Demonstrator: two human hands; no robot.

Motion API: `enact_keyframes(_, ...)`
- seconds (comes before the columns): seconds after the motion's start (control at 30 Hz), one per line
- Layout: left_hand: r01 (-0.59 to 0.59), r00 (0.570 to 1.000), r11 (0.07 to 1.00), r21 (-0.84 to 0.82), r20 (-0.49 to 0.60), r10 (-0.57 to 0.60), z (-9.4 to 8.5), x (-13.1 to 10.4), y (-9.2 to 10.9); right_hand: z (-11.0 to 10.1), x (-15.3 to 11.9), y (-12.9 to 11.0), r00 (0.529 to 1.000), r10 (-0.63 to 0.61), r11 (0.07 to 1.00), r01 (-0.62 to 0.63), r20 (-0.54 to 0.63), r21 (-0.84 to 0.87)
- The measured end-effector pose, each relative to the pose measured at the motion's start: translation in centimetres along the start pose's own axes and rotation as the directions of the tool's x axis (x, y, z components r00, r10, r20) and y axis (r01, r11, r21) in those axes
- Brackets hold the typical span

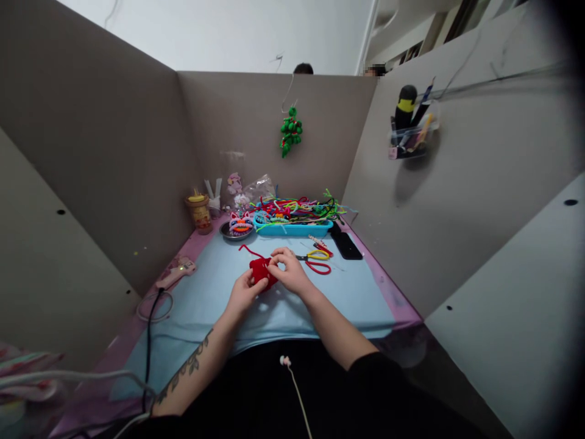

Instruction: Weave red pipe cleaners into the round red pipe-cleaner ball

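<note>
the left hand [247, 291] grips a red piece [259, 269] over the bench [208, 286]; the right hand [291, 272] touches its side, whether pinching is unclear. fine handwork seems underway; the next move likely calls for steadying the piece.

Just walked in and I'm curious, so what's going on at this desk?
A person's left hand holds a small red piece, while the right hand touches its right side. A red strand sticks out beyond it. Scissors lie beside the right hand, and farther back sits a blue tray of colorful cords.
</note>
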State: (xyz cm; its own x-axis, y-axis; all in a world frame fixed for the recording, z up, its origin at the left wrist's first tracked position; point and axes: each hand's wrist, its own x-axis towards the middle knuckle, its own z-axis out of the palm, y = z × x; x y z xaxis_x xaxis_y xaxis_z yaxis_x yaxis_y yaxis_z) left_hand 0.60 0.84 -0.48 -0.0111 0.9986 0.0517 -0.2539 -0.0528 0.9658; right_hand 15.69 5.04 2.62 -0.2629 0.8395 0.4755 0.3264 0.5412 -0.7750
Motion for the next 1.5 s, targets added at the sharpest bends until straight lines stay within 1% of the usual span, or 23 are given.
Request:
enact_keyframes(0.13, -0.004, 1.0, 1.0, 0.012, 0.011, 0.004, 0.2, -0.2, 0.2, 0.4, 0.2, 0.3, 0.997, 0.081, 0.991, -0.082, 0.02, 0.104)
enact_keyframes(0.23, -0.018, 1.0, 1.0, 0.005, -0.002, 0.018, 0.3, -0.3, 0.2, 1.1, 0.2, 0.6, 0.994, 0.11, 0.978, -0.107, -0.007, 0.178)
enact_keyframes(0.33, -0.02, 1.0, 1.0, -0.014, -0.018, 0.02, 0.4, -0.3, 0.1, 1.6, 0.1, 0.9, 0.99, 0.136, 0.969, -0.125, -0.037, 0.215)
enact_keyframes(0.5, -0.019, 0.999, 0.999, -0.033, -0.033, 0.018, 0.6, -0.1, -0.1, 2.1, -0.2, 1.1, 0.982, 0.173, 0.959, -0.152, -0.068, 0.24)
enact_keyframes(0.67, 0.002, 0.997, 1.0, 0.003, -0.081, -0.002, 1.1, -0.1, 0.1, 2.6, -0.3, 1.4, 0.973, 0.207, 0.945, -0.171, -0.105, 0.28)
enact_keyframes(0.8, 0.026, 0.995, 0.997, 0.068, -0.1, -0.019, 1.1, -0.3, 0.7, 2.4, -0.3, 1.6, 0.973, 0.194, 0.953, -0.156, -0.127, 0.261)
enact_keyframes(0.9, 0.022, 0.993, 0.994, 0.105, -0.117, -0.009, 0.9, -0.5, 1.0, 2.0, -0.5, 1.4, 0.971, 0.185, 0.959, -0.145, -0.151, 0.242)
enact_keyframes(1.0, 0.002, 0.993, 0.986, 0.168, -0.116, 0.018, 0.7, -0.6, 1.2, 1.6, -0.9, 1.0, 0.981, 0.118, 0.98, -0.089, -0.154, 0.18)
enact_keyframes(1.07, -0.01, 0.993, 0.975, 0.221, -0.116, 0.037, 0.6, -0.6, 1.3, 1.3, -1.1, 0.7, 0.99, 0.025, 0.994, -0.01, -0.138, 0.108)
enact_keyframes(1.13, -0.017, 0.991, 0.962, 0.273, -0.12, 0.052, 0.5, -0.6, 1.3, 0.9, -1.2, 0.4, 0.991, -0.109, 0.994, 0.108, -0.083, -0.017)
enact_keyframes(1.2, -0.022, 0.992, 0.95, 0.311, -0.111, 0.059, 0.4, -0.6, 1.4, 0.3, -1.2, 0.3, 0.976, -0.217, 0.957, 0.216, 0.019, -0.195)
enact_keyframes(1.27, -0.022, 0.995, 0.944, 0.331, -0.083, 0.052, 0.2, -0.6, 1.4, -0.2, -0.9, 0.5, 0.961, -0.25, 0.891, 0.276, 0.119, -0.359)
enact_keyframes(1.33, -0.015, 0.998, 0.939, 0.343, -0.052, 0.035, 0.1, -0.6, 1.4, -0.6, -0.6, 0.9, 0.952, -0.253, 0.839, 0.304, 0.171, -0.451)
enact_keyframes(1.4, -0.003, 1.0, 0.936, 0.351, -0.025, 0.012, 0.0, -0.6, 1.4, -0.7, -0.3, 1.3, 0.938, -0.271, 0.817, 0.342, 0.216, -0.464)
enact_keyframes(1.5, 0.012, 1.0, 0.931, 0.364, 0.018, -0.021, 0.0, -0.7, 1.6, -0.4, 0.0, 1.7, 0.896, -0.31, 0.785, 0.43, 0.318, -0.446)
